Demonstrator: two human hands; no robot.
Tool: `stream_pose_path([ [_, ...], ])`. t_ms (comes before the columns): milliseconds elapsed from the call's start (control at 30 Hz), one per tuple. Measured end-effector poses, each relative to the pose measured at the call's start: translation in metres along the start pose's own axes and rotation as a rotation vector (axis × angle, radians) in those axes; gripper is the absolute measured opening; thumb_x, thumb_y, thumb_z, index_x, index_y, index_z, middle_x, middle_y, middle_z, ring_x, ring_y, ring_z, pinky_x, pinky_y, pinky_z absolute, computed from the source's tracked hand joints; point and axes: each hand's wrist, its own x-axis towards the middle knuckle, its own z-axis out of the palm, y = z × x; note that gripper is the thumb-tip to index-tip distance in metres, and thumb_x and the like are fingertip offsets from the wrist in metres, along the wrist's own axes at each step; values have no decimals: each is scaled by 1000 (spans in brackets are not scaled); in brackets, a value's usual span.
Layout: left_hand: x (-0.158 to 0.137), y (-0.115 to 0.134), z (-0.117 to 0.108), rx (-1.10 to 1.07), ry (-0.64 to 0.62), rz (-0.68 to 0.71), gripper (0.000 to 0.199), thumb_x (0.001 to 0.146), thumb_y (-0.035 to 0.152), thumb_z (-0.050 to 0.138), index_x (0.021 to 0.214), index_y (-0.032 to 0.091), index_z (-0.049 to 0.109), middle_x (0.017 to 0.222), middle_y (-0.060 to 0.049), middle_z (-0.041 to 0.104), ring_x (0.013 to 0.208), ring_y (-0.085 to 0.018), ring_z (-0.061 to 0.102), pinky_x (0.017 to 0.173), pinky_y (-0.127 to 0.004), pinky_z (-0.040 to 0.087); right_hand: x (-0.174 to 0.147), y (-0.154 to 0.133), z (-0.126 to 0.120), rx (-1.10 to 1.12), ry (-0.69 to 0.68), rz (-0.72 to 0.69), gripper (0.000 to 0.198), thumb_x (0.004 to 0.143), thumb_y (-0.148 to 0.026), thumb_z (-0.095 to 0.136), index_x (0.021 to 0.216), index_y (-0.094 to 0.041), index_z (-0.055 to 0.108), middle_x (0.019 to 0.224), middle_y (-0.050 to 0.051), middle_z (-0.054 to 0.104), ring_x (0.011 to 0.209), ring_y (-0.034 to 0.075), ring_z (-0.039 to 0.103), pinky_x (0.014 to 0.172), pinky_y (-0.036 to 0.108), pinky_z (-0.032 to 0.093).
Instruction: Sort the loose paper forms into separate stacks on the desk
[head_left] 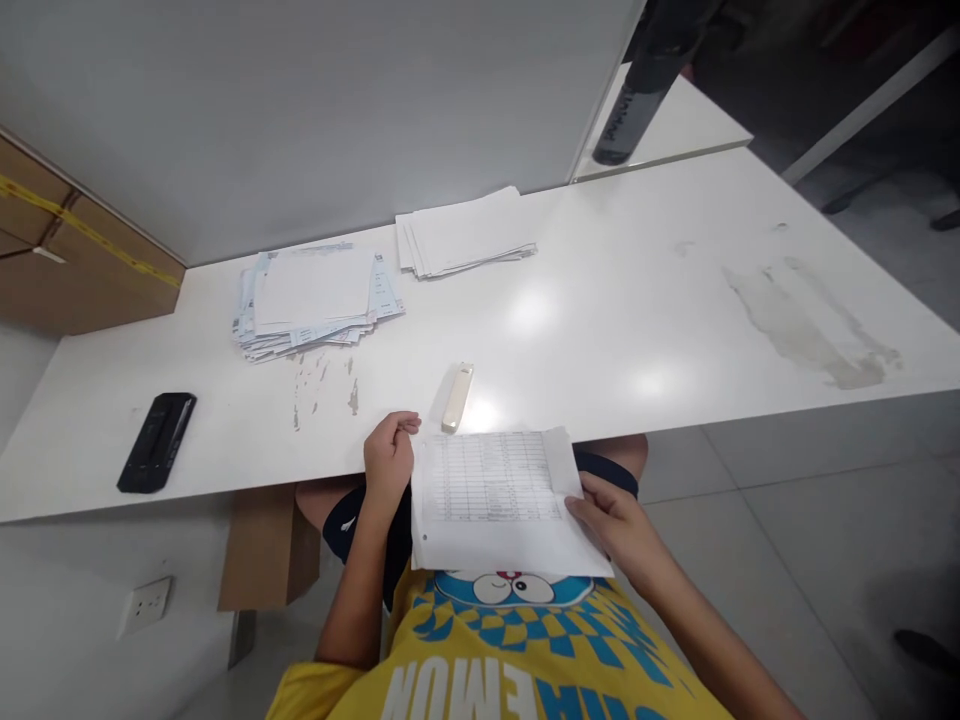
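Note:
A sheet of paper (491, 490) printed with a table hangs over the desk's front edge, above my lap. My right hand (611, 520) grips its right edge, thumb on top. Beside the sheet's upper left edge is my left hand (388, 455), its fingers curled in and pressed together; I see nothing in them. Just beyond the sheet lies a slim cream-coloured object (458, 398) with rounded ends, its kind unclear.
On the white desk (600, 300) lie a pile of bluish and white papers (315, 290) and a stack of white sheets (465, 232). A flat black object (157, 442) is at the left. Cardboard boxes (112, 265) stand by the grey partition (315, 110). Stains mark the desk's right side.

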Motion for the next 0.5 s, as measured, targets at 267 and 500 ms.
stream_pose_path([
  [267, -5, 0, 2, 105, -60, 291, 39, 94, 12, 43, 127, 18, 61, 124, -11, 67, 107, -21, 65, 93, -37, 55, 5, 18, -15, 149, 209, 25, 36, 60, -39, 78, 92, -22, 77, 90, 7, 78, 82, 30, 71, 74, 38, 56],
  [500, 16, 16, 22, 371, -214, 602, 46, 96, 10, 41, 136, 24, 59, 137, -7, 65, 110, -23, 62, 90, -41, 48, 15, 23, -24, 173, 267, 24, 33, 58, -36, 74, 88, -22, 75, 85, 5, 77, 83, 29, 70, 76, 39, 55],
])
